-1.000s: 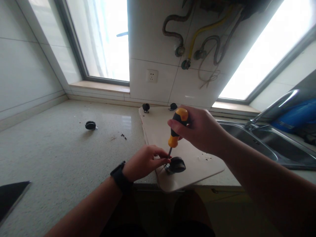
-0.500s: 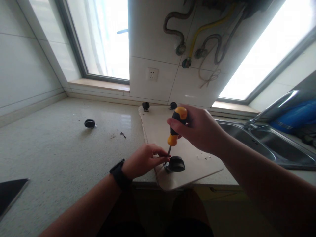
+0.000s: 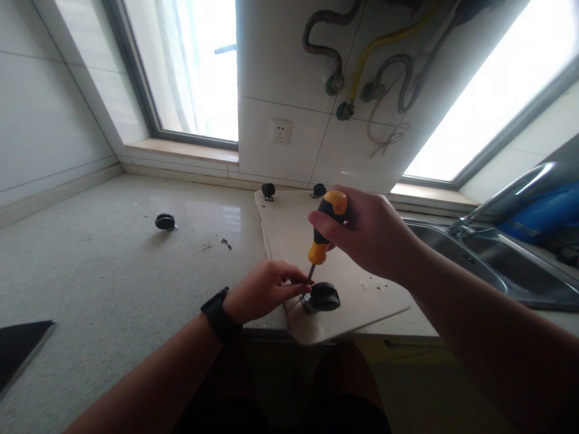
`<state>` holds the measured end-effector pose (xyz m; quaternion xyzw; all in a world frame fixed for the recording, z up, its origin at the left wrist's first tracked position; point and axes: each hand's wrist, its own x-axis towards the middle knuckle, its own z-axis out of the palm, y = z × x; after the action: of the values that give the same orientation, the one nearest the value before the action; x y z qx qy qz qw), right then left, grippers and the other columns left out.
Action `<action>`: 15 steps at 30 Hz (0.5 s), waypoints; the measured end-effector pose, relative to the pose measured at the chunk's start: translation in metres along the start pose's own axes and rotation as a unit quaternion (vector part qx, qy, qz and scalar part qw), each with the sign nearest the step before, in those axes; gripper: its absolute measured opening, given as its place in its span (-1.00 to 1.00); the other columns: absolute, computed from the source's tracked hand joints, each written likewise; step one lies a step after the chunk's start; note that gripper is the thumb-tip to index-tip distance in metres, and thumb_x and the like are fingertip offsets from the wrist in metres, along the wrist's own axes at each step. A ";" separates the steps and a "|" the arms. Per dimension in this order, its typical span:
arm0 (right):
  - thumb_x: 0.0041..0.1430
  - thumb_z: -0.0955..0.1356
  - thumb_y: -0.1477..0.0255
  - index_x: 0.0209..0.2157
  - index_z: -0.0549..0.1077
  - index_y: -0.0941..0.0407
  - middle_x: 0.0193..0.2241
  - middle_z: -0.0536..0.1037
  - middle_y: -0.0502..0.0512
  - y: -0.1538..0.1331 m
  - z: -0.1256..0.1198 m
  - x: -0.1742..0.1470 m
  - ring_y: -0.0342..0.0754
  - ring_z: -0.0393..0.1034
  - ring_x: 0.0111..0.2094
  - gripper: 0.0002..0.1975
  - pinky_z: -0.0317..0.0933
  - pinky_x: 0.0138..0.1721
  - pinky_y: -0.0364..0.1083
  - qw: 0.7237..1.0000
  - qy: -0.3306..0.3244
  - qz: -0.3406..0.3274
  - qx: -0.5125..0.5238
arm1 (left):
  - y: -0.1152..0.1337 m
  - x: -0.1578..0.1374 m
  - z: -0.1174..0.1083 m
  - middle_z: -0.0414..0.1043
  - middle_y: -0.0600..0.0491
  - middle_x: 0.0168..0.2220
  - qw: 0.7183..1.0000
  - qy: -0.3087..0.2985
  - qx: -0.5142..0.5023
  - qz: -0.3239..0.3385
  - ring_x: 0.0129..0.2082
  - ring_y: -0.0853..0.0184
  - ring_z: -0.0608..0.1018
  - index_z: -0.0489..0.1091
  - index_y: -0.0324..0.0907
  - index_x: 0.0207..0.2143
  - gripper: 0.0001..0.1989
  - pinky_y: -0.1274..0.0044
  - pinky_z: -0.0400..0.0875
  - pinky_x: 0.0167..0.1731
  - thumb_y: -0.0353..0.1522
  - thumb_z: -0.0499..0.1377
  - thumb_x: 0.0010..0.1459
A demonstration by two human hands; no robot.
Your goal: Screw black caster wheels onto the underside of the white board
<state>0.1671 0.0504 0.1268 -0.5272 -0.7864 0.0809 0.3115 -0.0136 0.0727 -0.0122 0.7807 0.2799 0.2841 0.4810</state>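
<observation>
My right hand [image 3: 362, 226] is wrapped round the yellow-and-black handle of a screwdriver [image 3: 318, 253], which slants down to the left. The thumb and finger of my left hand [image 3: 271, 286] pinch the lower end of its shaft; any screw there is hidden. Just beside the fingertips, a black caster wheel [image 3: 324, 297] lies on its metal plate near the front corner of a pale board [image 3: 335, 325]. Two more casters stand at the board's back edge, one at the back left corner [image 3: 268, 191] and one further right [image 3: 319, 190].
On the speckled countertop [image 3: 113, 259] to the left lie a loose caster [image 3: 164, 221] and several small dark screws [image 3: 226, 243]. A steel sink [image 3: 493, 265] with a tap [image 3: 506, 199] is at the right. A dark flat panel [image 3: 25, 343] sits at the left edge. The board overhangs the counter's front.
The view has shifted slightly. Both hands and the screwdriver stay at the same caster, with the screwdriver barely moved.
</observation>
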 end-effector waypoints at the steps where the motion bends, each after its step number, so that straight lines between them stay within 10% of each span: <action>1: 0.26 0.37 0.10 -0.43 0.33 0.08 -0.56 0.42 -0.04 0.000 0.000 0.000 -0.16 0.25 -0.53 -0.64 0.05 -0.51 -0.09 1.000 -0.002 -0.001 0.001 | 0.000 0.000 0.000 0.68 -0.01 -0.16 1.000 -0.002 -0.002 -0.001 -0.19 0.27 0.61 0.63 -0.16 -0.12 -0.80 0.47 0.38 -0.20 -0.28 0.29 0.27; 15: 0.22 0.42 0.11 -0.37 0.36 0.09 -0.50 0.45 -0.02 0.009 0.000 -0.003 -0.15 0.30 -0.49 -0.65 0.11 -0.49 -0.11 0.996 -0.054 0.001 0.074 | -0.001 0.000 0.003 0.66 -0.02 -0.09 1.000 0.017 -0.009 -0.003 -0.24 0.29 0.58 0.61 -0.14 -0.07 -0.74 0.47 0.38 -0.24 -0.24 0.31 0.24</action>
<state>0.1743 0.0513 0.1213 -0.4981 -0.7937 0.1675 0.3063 -0.0122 0.0714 -0.0142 0.7708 0.2878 0.2988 0.4835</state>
